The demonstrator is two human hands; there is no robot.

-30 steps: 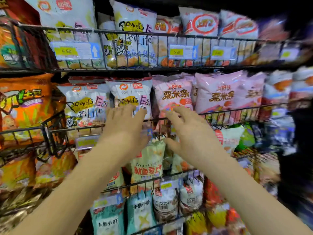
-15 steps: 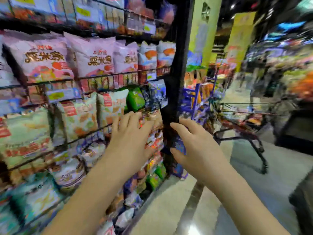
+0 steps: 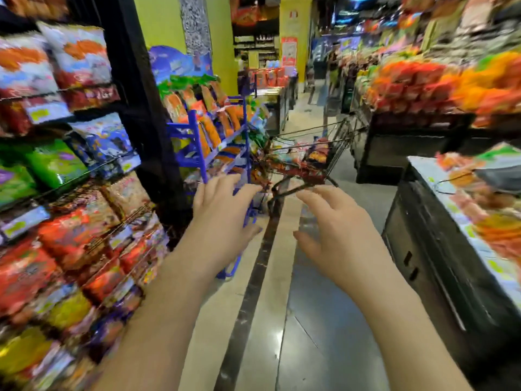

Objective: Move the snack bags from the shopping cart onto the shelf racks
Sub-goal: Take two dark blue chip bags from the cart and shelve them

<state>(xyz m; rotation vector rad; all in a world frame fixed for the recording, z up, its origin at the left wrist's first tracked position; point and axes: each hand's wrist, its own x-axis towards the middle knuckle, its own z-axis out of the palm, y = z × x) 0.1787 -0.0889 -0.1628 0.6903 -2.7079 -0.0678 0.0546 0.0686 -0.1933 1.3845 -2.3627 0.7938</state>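
Observation:
A wire shopping cart (image 3: 335, 153) stands in the aisle ahead, with colourful snack bags (image 3: 317, 155) piled inside it. My left hand (image 3: 222, 210) and my right hand (image 3: 335, 232) are both stretched forward toward the cart, a short way from it, fingers spread and holding nothing. The shelf racks (image 3: 70, 176) full of snack bags run along the left side. The picture is blurred by motion.
A blue wire display stand (image 3: 197, 142) with orange bags stands just left of the cart. A black counter (image 3: 439, 249) with goods on top is at the right, and more displays (image 3: 437, 88) lie beyond it. The tiled aisle floor (image 3: 282, 320) runs between them.
The view has swung right, from facing the shelf racks to looking down the aisle at the cart. Both hands stay empty and extended, now pointing toward the cart.

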